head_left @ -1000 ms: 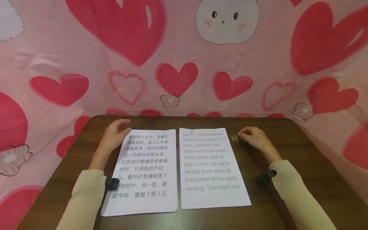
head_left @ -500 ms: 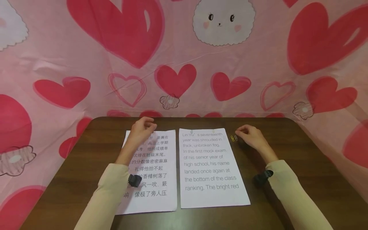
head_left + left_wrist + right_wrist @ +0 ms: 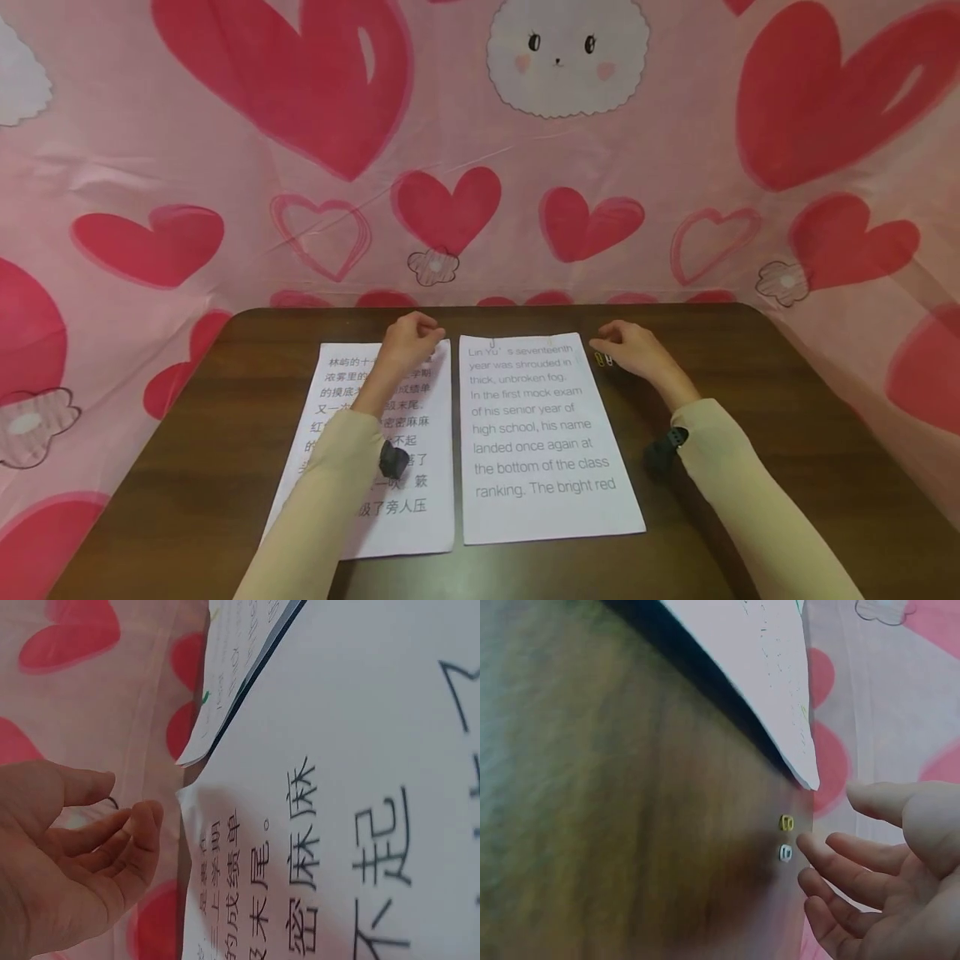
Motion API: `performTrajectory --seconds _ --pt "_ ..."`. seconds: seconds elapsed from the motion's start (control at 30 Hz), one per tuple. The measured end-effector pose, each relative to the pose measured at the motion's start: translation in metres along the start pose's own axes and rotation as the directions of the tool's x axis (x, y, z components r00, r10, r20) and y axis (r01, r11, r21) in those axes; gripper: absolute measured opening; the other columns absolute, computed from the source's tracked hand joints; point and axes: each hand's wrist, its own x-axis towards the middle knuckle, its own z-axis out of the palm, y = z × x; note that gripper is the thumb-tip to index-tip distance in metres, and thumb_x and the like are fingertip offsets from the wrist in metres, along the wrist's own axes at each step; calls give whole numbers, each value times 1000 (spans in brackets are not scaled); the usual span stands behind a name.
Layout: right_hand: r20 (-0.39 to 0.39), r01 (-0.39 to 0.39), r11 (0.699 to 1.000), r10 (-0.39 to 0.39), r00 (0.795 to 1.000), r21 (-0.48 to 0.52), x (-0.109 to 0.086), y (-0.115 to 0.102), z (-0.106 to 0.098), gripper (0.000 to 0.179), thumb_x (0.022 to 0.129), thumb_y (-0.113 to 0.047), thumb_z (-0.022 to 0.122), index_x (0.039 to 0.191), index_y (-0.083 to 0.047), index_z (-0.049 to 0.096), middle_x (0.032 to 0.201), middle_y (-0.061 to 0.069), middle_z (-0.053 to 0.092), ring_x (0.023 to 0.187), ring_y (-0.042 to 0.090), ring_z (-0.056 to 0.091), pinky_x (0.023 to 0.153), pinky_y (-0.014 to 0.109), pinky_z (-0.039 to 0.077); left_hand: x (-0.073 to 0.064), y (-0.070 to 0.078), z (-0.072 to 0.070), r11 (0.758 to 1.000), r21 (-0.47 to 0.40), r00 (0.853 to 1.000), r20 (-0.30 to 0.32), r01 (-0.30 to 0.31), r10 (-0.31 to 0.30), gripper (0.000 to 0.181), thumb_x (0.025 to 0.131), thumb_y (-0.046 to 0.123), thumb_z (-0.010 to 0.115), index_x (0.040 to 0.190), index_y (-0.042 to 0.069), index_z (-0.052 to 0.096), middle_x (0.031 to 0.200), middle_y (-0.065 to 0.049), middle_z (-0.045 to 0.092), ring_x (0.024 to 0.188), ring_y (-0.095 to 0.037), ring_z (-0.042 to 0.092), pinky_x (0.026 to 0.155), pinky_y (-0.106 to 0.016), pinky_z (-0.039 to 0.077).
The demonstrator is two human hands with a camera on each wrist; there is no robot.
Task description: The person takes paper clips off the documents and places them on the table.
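Two stacks of printed paper lie side by side. The left stack (image 3: pixel 405 533) bears Chinese text, the right stack (image 3: pixel 547 517) English. My left hand (image 3: pixel 405 348) hovers over the left stack's top right part, fingers loosely bent and thumb apart, holding nothing. A green paper clip (image 3: pixel 205 697) and a yellowish clip (image 3: pixel 550 340) sit on the right stack's top edge. My right hand (image 3: pixel 633 346) is above the table beside that stack's top right corner, relaxed, with nothing between thumb and fingers. Close to its fingertips lie a yellow paper clip (image 3: pixel 787 823) and a white paper clip (image 3: pixel 785 853).
The brown wooden table (image 3: pixel 787 433) has rounded far corners. Behind it hangs a pink cloth (image 3: pixel 480 133) printed with hearts. A narrow strip of table shows between the two stacks. Dark wrist cameras sit at both cuffs.
My left hand has moved right, from the left stack's top left corner to near its top right corner. My right hand has shifted slightly left towards the loose clips.
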Motion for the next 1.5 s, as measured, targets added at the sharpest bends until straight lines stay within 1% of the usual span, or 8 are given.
performTrajectory --seconds 0.13,0.3,0.5,0.83,0.97,1.27,1.4,1.5 --pt "50 -9 1000 10 999 -12 9 -8 2 55 99 -34 59 136 6 53 132 29 60 113 42 60 100 56 49 4 1 8 1000 1 1000 6 1 -1 35 98 25 62 126 4 62 114 -16 71 85 -22 70 78 -30 53" --pt "88 -20 1000 21 996 -9 17 -13 5 57 98 -33 60 138 6 51 134 30 59 113 42 59 101 57 48 8 3 17 1000 20 1000 17 -11 11 34 98 24 63 124 4 64 115 -15 71 93 -24 68 87 -35 54" --pt "113 -17 1000 19 993 -13 24 -15 12 56 94 -29 67 136 5 54 125 27 62 99 35 63 91 50 54 9 6 25 997 58 999 19 -49 48 31 96 21 64 122 3 65 109 -13 69 97 -24 61 91 -37 50" --pt "106 16 1000 -15 994 -8 30 -15 19 43 91 -17 72 125 4 57 113 24 63 86 29 62 75 35 55 12 13 35 988 132 996 38 -84 80 32 93 18 70 119 1 66 105 -13 70 91 -22 61 84 -34 51" --pt "95 6 1000 -8 995 20 33 -13 21 40 90 -15 72 121 3 55 111 23 61 88 28 60 70 30 52 13 13 37 991 123 997 51 -57 51 33 93 16 69 122 1 65 107 -14 68 95 -24 60 89 -35 52" --pt "52 26 998 -29 998 59 32 -13 26 43 91 -8 70 126 0 48 109 21 58 94 31 57 82 36 46 16 12 41 988 141 996 73 -57 47 38 93 11 68 129 1 61 123 -17 66 108 -29 60 102 -41 50" --pt "35 59 996 -62 997 64 30 -11 27 45 92 -8 68 133 -1 52 109 20 59 94 31 56 81 37 46 18 11 41 986 145 994 73 -86 76 39 94 9 66 131 1 59 127 -19 65 112 -32 61 105 -44 48" --pt "30 89 994 -91 995 65 29 -10 27 39 93 -8 68 130 0 58 107 20 62 93 30 57 80 36 47 19 10 42 985 138 994 63 -102 94 37 94 8 65 130 3 60 123 -19 67 110 -32 62 103 -44 49"
